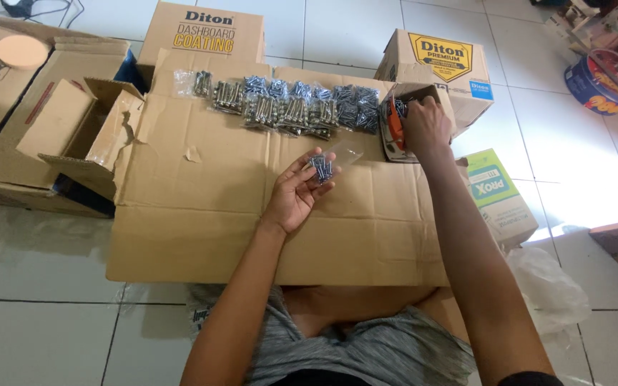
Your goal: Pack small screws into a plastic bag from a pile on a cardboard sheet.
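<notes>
The left hand [296, 193] lies palm up, fingers [321, 159] loosely curled apart, cradling a small clear bag of screws [321, 169]. The right hand [425, 126] reaches into a small box [402, 129] of screws, fingers bent down on an orange-and-white tool [394, 125]; whether they clamp it I cannot tell. Both hands hover over a flattened cardboard sheet [202, 207] on the tiled floor [37, 336]. Along the sheet's far edge lies a row of filled screw bags [287, 107]. An open empty carton [84, 139] sits at the left, and printed cartons [441, 64] stand beyond.
</notes>
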